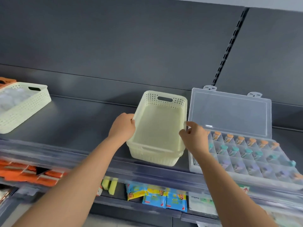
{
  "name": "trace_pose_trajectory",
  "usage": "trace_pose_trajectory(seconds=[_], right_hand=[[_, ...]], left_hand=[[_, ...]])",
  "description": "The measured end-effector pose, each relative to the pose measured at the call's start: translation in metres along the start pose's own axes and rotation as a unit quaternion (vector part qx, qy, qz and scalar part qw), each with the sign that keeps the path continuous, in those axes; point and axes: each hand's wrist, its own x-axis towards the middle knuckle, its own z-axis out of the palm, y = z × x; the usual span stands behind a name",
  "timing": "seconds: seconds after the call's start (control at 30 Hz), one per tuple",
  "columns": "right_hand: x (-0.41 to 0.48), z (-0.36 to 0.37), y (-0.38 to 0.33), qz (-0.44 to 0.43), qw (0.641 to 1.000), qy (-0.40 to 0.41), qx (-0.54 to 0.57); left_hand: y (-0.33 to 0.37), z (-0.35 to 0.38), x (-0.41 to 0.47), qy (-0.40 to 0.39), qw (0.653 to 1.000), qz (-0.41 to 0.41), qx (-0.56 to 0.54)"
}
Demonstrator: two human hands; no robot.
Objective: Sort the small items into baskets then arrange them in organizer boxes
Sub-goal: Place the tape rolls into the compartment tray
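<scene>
Handling an empty basket (158,126) on the shelf (82,125); task looks well along.
Left hand (122,126) grips its left rim and right hand (192,138) pinches the right rim, with the basket nested in a second basket (155,158). Organizer box (191,167) sits just beside it, lid open, most visible compartments filled with small capped items. Far-left basket (24,112) holds pale items, so some arranging probably remains.

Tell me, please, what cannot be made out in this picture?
Head view:
Left basket: contents a pale blur, cut by the left edge.
Lower basket: inside hidden by the top basket.
Organizer box: items blurred, right end cut off.
Packets below: print blurred.
</scene>
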Motion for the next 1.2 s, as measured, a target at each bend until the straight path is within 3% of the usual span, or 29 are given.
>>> trace_pose_trajectory(seconds=[0.23, 0.37, 0.47, 0.67, 0.87, 1.2], right_hand=[[0.001, 0.005, -0.007, 0.033, 0.990, -0.013, -0.134], [0.013, 0.016, -0.025, -0.064, 0.941, 0.033, -0.332], [0.025, 0.035, -0.050, -0.142, 0.932, 0.033, -0.331], [0.020, 0.104, -0.111, -0.269, 0.923, -0.068, -0.266], [-0.012, 0.193, -0.187, -0.408, 0.864, -0.126, -0.266], [-0.075, 0.347, -0.313, -0.450, 0.836, -0.200, -0.241]], left_hand=[[-0.008, 0.006, 0.004, -0.013, 0.998, 0.023, 0.061], [-0.013, -0.005, 0.008, -0.031, 0.995, 0.023, 0.090], [-0.030, -0.025, 0.008, -0.005, 0.992, 0.015, 0.128], [-0.101, -0.087, -0.001, 0.043, 0.961, -0.021, 0.273], [-0.186, -0.156, -0.027, 0.053, 0.932, -0.093, 0.347], [-0.338, -0.272, -0.044, 0.054, 0.925, -0.153, 0.343]])
